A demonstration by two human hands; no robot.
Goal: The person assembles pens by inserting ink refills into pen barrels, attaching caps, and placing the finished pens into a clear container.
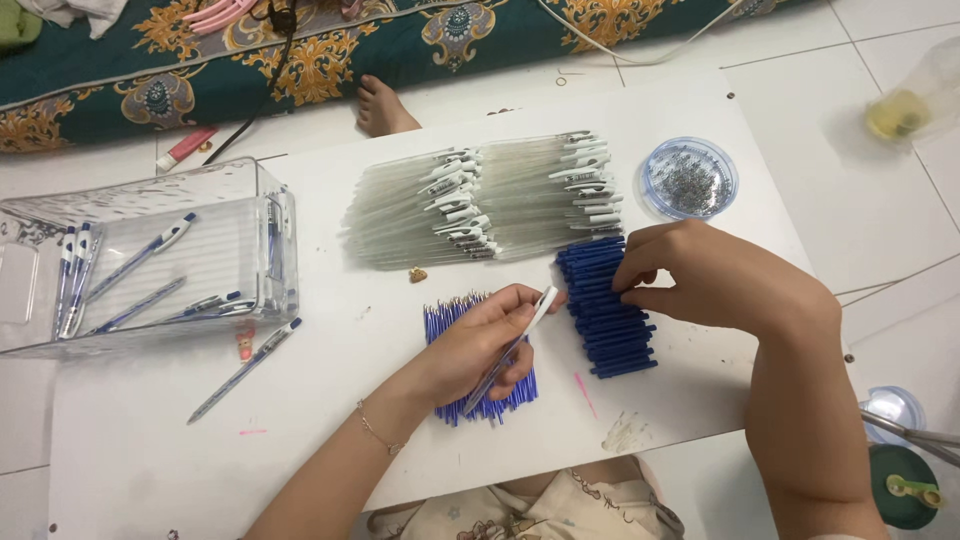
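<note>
My left hand (478, 350) holds a partly assembled pen (515, 345), its clear barrel slanting up to the right over a heap of blue refills (450, 315). My right hand (715, 275) rests on a stack of dark blue pen grips (605, 320), fingertips pinching at its upper edge. Behind both lie two rows of clear pen barrels with white clips (480, 205). A round clear lid (688, 177) holding small metal springs sits at the back right. All of this lies on a white board (330, 420).
A clear plastic bin (140, 260) with several finished pens stands at the left, one finished pen (247, 368) lying beside it. A bare foot (380, 105) and a patterned teal mat (330, 45) are at the back. A green-lidded jar (905, 485) stands at the lower right.
</note>
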